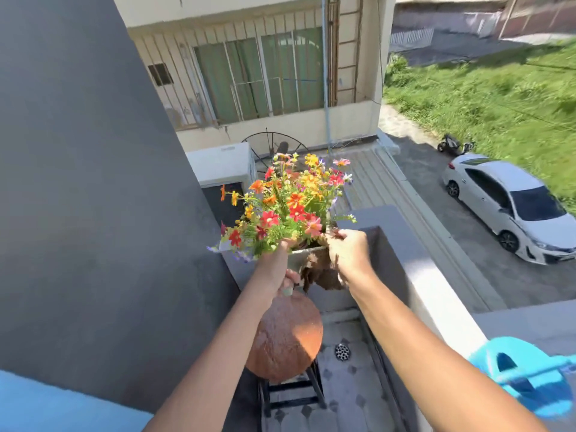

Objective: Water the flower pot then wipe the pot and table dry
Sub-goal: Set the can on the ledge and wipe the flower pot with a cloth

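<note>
You've got the flower pot [307,260] lifted off the round counter [285,336], prob to wipe beneath. Left hand [276,266] steadies its side, grip clamped on it; right hand [347,252] pinches a brown rag [321,272] against the rim.

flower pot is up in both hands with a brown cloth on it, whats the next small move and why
Probably lower the flower pot onto the round table just below it. The left hand holds it in the air while the right hand presses the brown cloth to its side; resting it would make wiping steadier.
</note>
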`<state>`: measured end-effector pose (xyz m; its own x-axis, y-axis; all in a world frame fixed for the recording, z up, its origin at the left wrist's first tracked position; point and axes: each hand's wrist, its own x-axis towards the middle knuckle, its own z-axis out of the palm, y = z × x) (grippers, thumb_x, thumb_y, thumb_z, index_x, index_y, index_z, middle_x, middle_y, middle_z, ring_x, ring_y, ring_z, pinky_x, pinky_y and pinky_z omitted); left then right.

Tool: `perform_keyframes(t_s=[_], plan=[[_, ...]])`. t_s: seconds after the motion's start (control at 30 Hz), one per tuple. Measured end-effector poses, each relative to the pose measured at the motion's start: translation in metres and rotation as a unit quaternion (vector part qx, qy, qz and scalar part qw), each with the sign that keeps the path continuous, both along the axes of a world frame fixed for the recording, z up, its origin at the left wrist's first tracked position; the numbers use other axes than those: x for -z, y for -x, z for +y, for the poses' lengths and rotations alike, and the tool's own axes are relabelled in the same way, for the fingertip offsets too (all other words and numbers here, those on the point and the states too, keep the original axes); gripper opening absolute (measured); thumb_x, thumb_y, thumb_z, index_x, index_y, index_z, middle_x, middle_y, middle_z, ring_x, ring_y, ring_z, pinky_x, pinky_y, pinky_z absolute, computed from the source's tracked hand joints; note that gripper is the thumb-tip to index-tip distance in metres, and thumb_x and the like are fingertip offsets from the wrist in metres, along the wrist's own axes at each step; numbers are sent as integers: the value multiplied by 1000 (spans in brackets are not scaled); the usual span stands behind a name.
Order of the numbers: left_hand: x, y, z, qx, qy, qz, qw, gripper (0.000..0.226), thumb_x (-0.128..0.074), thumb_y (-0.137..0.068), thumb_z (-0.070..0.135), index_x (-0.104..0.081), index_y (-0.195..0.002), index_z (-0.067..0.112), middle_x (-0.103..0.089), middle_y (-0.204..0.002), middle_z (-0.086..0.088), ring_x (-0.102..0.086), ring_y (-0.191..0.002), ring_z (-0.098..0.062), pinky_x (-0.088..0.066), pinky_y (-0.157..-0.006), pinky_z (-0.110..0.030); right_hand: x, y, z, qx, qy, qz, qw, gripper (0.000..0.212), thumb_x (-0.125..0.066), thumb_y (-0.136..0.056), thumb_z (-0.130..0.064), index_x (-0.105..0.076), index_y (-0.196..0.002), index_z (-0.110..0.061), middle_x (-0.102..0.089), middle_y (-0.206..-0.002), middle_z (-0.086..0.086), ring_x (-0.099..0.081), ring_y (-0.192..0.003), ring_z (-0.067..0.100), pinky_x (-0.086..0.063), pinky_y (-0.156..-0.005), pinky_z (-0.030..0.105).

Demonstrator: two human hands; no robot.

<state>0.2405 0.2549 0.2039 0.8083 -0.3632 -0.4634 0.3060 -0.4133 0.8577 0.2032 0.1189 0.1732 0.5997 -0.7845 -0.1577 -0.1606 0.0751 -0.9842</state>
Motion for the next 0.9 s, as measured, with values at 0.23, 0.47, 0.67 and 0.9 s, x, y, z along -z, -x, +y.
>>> perform_keyframes(t_s=[0.23, 0.47, 0.67, 0.9], plan=[[23, 8, -8, -1, -68, -17, 998, 41, -28, -102, 19, -42, -140, 11, -64, -92, -20, -40, -27, -4, -24, -28, -15, 12, 14, 19, -5, 26, 13, 1000, 32, -70, -78, -11, -54, -50, -12, -41, -37, -16, -36, -50, 3, -34, -42, 22], [37, 4, -14, -67, -25, 60, 996, 38, -35, -98, 43, -58, -101, 13, -54, -73, -7, -43, -46, -14, -30, -42, -22, 21, 21, 32, 1, 60, -22, 998, 31, -70, -79, -8, -52, -55, -10, -37, -50, -17, -30, -53, 2, -30, -51, 24], [35, 2, -4, -52, -45, 39, 997, 33, -28, -97, 52, -51, -103, 29, -53, -102, -5, -55, -88, -26, -41, -63, -26, 6, 24, 37, -30, 30, -62, 997, 21, -74, -80, -8, -62, -67, -18, -52, -57, -16, -40, -53, 2, -38, -49, 18], [25, -19, 8, -46, -14, 46, 998, 40, -39, -97, 42, -61, -115, 13, -53, -55, -3, -31, -42, -14, -20, -34, -15, -9, 23, 31, -74, 70, -83, 991, 20, -58, -95, -14, -69, -105, -2, -71, -93, 3, -61, -81, 5, -46, -74, 22]])
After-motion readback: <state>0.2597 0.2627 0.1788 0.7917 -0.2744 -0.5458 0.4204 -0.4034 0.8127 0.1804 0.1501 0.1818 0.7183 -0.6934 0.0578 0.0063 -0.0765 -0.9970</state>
